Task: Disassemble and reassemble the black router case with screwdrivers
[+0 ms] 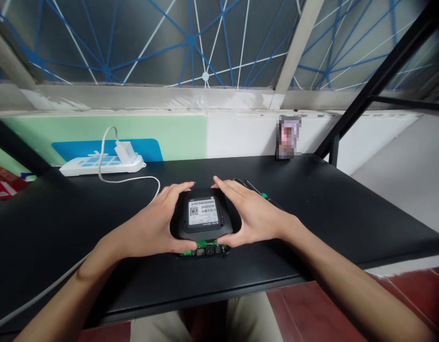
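Between my two hands is a black plastic device cover (201, 234) with a white printed label (204, 211) bearing a QR code and barcodes. Along its near edge a green circuit board (209, 248) with ports shows beneath it. My left hand (161, 221) grips the left side of the cover, thumb at the near edge and fingers at the far edge. On the opposite side my right hand (250, 213) holds it the same way. Behind the right hand lies a screwdriver (264, 195) with a green part, partly hidden.
A white power strip (98, 166) with a plugged-in charger (125, 152) stands at the back left; its white cable (134, 179) runs across the black table (348, 213). A blurred upright object (288, 137) leans on the wall. A red packet (5, 183) sits far left.
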`<move>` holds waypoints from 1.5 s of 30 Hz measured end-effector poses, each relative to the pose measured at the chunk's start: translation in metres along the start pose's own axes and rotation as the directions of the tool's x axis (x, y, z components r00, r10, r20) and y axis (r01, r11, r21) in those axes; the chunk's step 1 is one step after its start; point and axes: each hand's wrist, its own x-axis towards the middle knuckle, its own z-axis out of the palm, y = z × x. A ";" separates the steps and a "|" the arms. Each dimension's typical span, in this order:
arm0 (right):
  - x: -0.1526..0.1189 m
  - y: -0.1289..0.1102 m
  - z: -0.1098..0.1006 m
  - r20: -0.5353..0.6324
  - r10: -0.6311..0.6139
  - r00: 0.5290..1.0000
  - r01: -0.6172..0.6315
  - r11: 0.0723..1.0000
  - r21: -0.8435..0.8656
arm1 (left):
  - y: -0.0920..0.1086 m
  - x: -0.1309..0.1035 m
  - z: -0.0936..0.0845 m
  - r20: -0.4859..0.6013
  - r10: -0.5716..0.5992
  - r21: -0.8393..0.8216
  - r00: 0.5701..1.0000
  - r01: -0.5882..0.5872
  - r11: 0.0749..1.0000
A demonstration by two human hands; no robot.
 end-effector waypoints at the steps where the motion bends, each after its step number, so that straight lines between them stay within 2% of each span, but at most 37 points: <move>1: 0.000 -0.001 -0.001 0.004 0.003 1.000 -0.003 1.000 0.006 | -0.001 0.000 0.000 -0.013 -0.004 -0.009 1.000 0.004 1.000; 5: 0.000 -0.004 -0.004 0.039 0.031 0.999 -0.033 0.999 0.040 | -0.002 -0.001 0.002 -0.032 -0.024 -0.043 0.999 0.023 0.999; 17: -0.002 -0.014 -0.005 0.216 0.100 0.971 -0.110 0.993 0.032 | -0.006 -0.002 0.007 0.134 -0.061 -0.054 0.989 0.069 0.996; 32: -0.003 -0.013 -0.004 0.180 0.053 0.982 -0.052 0.999 -0.006 | 0.003 -0.004 0.004 0.130 0.005 -0.026 0.992 -0.002 1.000; 45: -0.002 -0.017 -0.003 0.198 0.040 0.979 -0.040 0.999 -0.003 | 0.007 -0.004 0.002 0.125 -0.009 0.024 0.992 0.006 1.000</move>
